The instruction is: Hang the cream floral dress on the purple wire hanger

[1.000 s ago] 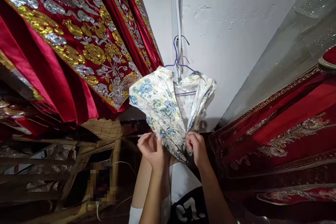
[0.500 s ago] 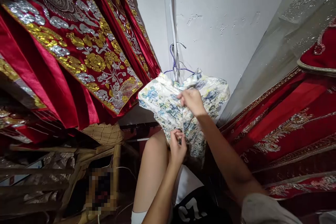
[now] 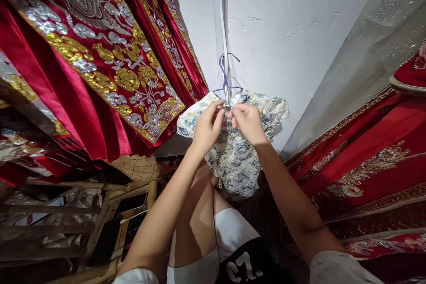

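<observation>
A short-sleeved floral blouse [image 3: 238, 159], cream with blue and yellow print, hangs on a purple wire hanger [image 3: 226, 80] against the wall. At its neckline, my left hand [image 3: 209, 125] has its fingers curled on the left edge of the cloth. Close beside it, my right hand [image 3: 248, 122] pinches the neckline from the right, fingers closed. Only a small gap separates the two hands. My fingers cover part of the collar, so what exactly lies between the fingertips is hard to see.
Red garments with gold and silver sequins [image 3: 126, 80] hang at left. Beaded red garments [image 3: 359, 168] and a sheer sparkling cloth [image 3: 353, 53] hang at right. A bamboo chair [image 3: 151, 195] at lower left holds phones and a white cable. A white vertical strip [image 3: 222, 17] runs up the wall.
My left hand has risen from the lower front of the blouse to its neckline. My right hand remains near the top, and the blouse front now hangs flatter and wider below.
</observation>
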